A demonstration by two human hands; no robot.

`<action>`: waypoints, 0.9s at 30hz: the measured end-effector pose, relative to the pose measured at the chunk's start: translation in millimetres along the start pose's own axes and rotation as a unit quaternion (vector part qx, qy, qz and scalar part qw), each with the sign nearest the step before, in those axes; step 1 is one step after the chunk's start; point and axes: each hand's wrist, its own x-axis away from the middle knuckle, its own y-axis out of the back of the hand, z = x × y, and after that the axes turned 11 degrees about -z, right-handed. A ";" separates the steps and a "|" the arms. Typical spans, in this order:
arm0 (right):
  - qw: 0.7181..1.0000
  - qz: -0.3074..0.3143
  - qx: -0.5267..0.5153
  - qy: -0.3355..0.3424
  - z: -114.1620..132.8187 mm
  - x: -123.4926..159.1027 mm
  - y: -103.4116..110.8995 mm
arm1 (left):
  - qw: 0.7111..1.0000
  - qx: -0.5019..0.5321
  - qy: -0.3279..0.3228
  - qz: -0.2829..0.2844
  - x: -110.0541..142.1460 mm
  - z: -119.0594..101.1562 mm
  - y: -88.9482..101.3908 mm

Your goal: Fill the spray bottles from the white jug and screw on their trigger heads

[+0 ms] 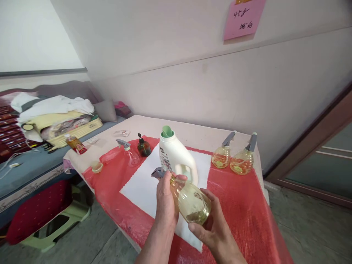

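A clear yellowish spray bottle (192, 201) with a grey trigger head is held tilted in both hands, its head pointing to the upper left. My left hand (167, 196) is closed around the neck and trigger head. My right hand (211, 222) grips the wide base. Just behind the spray bottle, a white detergent jug (177, 152) with a green mouth stands upright on a white cloth (143, 190). The jug carries a printed label and has a handle on its right side.
Two yellowish spray bottles (221, 157) stand at the right on the red cover (236, 205). To the left are a pinkish clear spray bottle (132, 157), a dark pump bottle (144, 147), a small round lid (97, 167) and an amber bottle (75, 144). A stool (52, 216) stands beside the table.
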 end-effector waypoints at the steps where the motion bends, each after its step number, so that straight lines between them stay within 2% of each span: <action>1: 0.998 -0.003 0.050 0.040 -1.2 0.9 1.3 | 1.000 0.015 0.019 0.014 0.0 -0.3 0.1; 4: 0.980 -0.001 0.160 0.119 -1.6 -1.9 7.8 | 0.997 0.039 0.051 0.045 -0.6 -0.6 1.2; 10: 0.944 0.004 0.237 0.229 11.1 -11.5 17.0 | 0.997 0.004 0.044 0.069 -2.9 -1.0 3.7; 12: 0.940 -0.004 0.245 0.239 12.3 -11.1 18.4 | 0.997 -0.016 0.034 0.069 -2.8 -1.2 3.7; 14: 0.960 -0.006 0.205 0.188 9.7 -10.0 18.9 | 0.997 -0.032 0.027 0.067 -2.3 -1.3 3.4; 16: 0.993 0.009 0.100 0.054 3.9 -9.4 18.0 | 0.996 -0.042 0.027 0.073 -1.3 -0.8 2.9; 17: 0.999 0.023 0.036 -0.030 0.2 -9.5 17.2 | 0.996 -0.045 0.027 0.076 -0.6 -0.2 2.5; 19: 0.983 0.049 -0.071 -0.164 -7.0 -10.6 15.2 | 0.996 -0.047 0.024 0.071 0.7 1.8 1.6; 21: 0.966 0.066 -0.117 -0.222 -12.1 -12.4 13.9 | 0.998 -0.041 0.015 0.041 1.3 4.2 0.8; 24: 0.971 0.079 -0.098 -0.204 -13.5 -13.7 14.0 | 0.999 -0.031 -0.008 -0.016 -0.7 6.1 0.4; 25: 0.980 0.074 -0.076 -0.169 -12.5 -13.3 14.2 | 0.999 -0.027 -0.015 -0.030 -2.0 6.1 0.7; 27: 0.998 0.046 -0.004 -0.053 -9.6 -11.5 13.7 | 0.998 -0.015 -0.026 -0.051 -4.9 5.3 1.6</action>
